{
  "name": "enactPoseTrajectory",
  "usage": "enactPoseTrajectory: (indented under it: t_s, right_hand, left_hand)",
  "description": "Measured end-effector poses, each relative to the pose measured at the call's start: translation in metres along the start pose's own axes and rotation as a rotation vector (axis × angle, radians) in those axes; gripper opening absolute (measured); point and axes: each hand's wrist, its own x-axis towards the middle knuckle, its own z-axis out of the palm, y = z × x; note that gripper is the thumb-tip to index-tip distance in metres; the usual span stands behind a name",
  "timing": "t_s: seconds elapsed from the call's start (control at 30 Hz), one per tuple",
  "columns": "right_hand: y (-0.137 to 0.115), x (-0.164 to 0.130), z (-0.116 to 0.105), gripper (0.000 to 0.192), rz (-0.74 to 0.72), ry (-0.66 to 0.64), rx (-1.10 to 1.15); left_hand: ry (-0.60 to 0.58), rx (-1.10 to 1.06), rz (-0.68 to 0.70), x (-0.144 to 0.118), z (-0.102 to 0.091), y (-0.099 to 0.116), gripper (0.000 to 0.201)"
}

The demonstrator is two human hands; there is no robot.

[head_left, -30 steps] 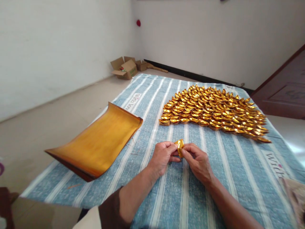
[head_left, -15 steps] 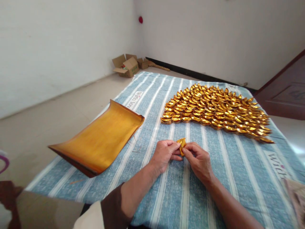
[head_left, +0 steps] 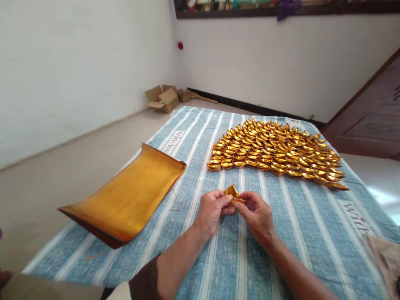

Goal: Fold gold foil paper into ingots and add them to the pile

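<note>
Both hands meet over the near middle of the blue striped cloth (head_left: 281, 233): the left hand (head_left: 211, 210) and right hand (head_left: 258, 214) pinch a small, half-folded gold foil paper piece (head_left: 233, 193) between their fingertips. Toward the far right corner lies a big patch of finished gold paper ingots (head_left: 275, 152). By the left edge, a curled stack of gold foil sheets (head_left: 128, 196) looks thick, so plenty seems left.
</note>
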Motion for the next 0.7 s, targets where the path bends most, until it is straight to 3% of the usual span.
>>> enactPoseTrajectory:
  t_s: [0.33,0.7]
  right_hand:
    - [-0.014,0.006,0.005,0.040,0.247,-0.090,0.179]
    - [-0.023,0.011,0.018,0.035,0.135,-0.145,0.264]
  left_hand:
    - [0.049,-0.086,0.108,-0.008,0.005,0.002,0.017]
    - [-0.051,-0.301,0.109,-0.011,0.001,0.017,0.014]
